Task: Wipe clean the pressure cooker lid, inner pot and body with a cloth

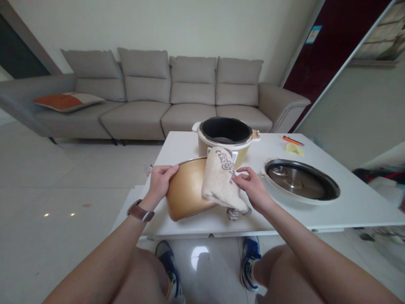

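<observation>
On pot (185,190), L hand (160,181), R (252,185) pinching cloth (218,179)

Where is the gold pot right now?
In the head view, the gold pot is just left of centre, tilted in the left hand at the white table, in front of the cooker body, beige cloth against its right side.

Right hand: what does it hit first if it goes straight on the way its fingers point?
The beige fabric cloth with dark lettering; the right hand's fingertips seem to touch its edge. Past that, probably the round gold-coloured metal pot, though depth is unclear.
</observation>
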The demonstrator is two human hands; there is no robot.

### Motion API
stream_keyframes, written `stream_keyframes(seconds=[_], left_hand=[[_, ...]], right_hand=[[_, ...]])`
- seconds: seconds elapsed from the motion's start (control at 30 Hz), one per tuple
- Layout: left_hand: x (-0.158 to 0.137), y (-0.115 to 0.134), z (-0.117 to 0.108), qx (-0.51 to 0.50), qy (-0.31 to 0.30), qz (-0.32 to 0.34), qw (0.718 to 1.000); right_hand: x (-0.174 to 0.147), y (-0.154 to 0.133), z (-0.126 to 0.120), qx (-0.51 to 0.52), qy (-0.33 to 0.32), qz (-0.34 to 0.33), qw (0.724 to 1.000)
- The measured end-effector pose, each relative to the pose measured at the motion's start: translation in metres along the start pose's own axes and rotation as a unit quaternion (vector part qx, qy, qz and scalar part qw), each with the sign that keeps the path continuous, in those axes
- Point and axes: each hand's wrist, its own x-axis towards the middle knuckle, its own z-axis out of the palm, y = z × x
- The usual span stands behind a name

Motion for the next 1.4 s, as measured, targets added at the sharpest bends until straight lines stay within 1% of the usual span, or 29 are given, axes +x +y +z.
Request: stream_keyframes(seconds=[0.17,0.23,0.37,0.53,0.63,0.7,0.8,0.87,0.9,0.93,0.97,1.0,1.03,1.07,1.1,1.13,1.2,1.23,1.33,1.4], left_hand=[[0.002,-0.006,-0.001,-0.003,0.013,-0.003,1.000],[0.002,-0.007,-0.001,-0.001,0.016,-0.004,1.000],[0.002,-0.008,-0.001,-0.003,0.019,-0.004,1.000],[0.002,-0.009,0.000,-0.005,0.031,-0.009,0.999],[0.002,-0.010,0.000,-0.004,0.038,-0.010,0.999],[0.002,-0.009,0.000,-0.004,0.038,-0.011,0.999],[0.002,-0.009,0.000,-0.004,0.035,-0.009,0.999],[0.002,-0.008,0.000,-0.002,0.033,-0.006,0.999],[0.002,-0.008,0.000,0.001,0.034,-0.004,0.999],[0.002,-0.009,0.000,0.003,0.036,-0.002,0.999],[0.002,-0.009,0.000,0.006,0.037,0.000,0.999],[0.003,-0.009,0.000,0.008,0.036,0.001,0.999],[0.003,-0.009,0.000,0.009,0.035,0.003,0.999],[0.003,-0.009,0.000,0.009,0.031,0.004,0.999],[0.003,-0.009,0.000,0.009,0.026,0.004,1.000],[0.002,-0.009,0.000,0.008,0.021,0.005,1.000],[0.002,-0.008,0.000,0.008,0.016,0.006,1.000],[0.001,-0.007,0.000,0.009,0.016,0.006,1.000],[-0.001,-0.005,0.000,0.009,0.019,0.003,1.000],[-0.001,-0.004,0.000,0.009,0.018,0.001,1.000]], right_hand=[[-0.005,-0.011,-0.006,0.065,-0.057,0.037,0.996],[-0.005,-0.013,-0.009,0.078,-0.067,0.051,0.993],[-0.002,-0.016,-0.013,0.109,-0.068,0.080,0.989],[-0.001,-0.020,-0.013,0.161,-0.051,0.110,0.979],[-0.001,-0.019,-0.012,0.158,-0.048,0.120,0.979],[0.000,-0.014,-0.011,0.139,-0.049,0.112,0.983],[0.004,-0.003,-0.010,0.090,-0.040,0.067,0.993],[0.005,0.003,-0.010,0.017,-0.014,0.006,1.000],[0.005,0.004,-0.009,-0.035,0.008,-0.039,0.999],[0.005,0.005,-0.009,-0.096,0.033,-0.092,0.991],[0.003,0.005,-0.008,-0.157,0.060,-0.150,0.974],[0.001,0.005,-0.007,-0.209,0.082,-0.206,0.952],[-0.001,0.004,-0.006,-0.248,0.086,-0.253,0.931],[-0.004,0.002,-0.005,-0.269,0.070,-0.286,0.917],[-0.007,0.001,-0.004,-0.270,0.041,-0.304,0.913],[-0.011,0.000,-0.004,-0.259,0.003,-0.308,0.915],[-0.017,-0.003,-0.003,-0.226,-0.070,-0.295,0.926],[-0.020,-0.004,-0.003,-0.215,-0.093,-0.288,0.928],[-0.027,-0.006,-0.001,-0.234,-0.130,-0.285,0.920],[-0.030,-0.006,0.002,-0.262,-0.136,-0.284,0.912]])
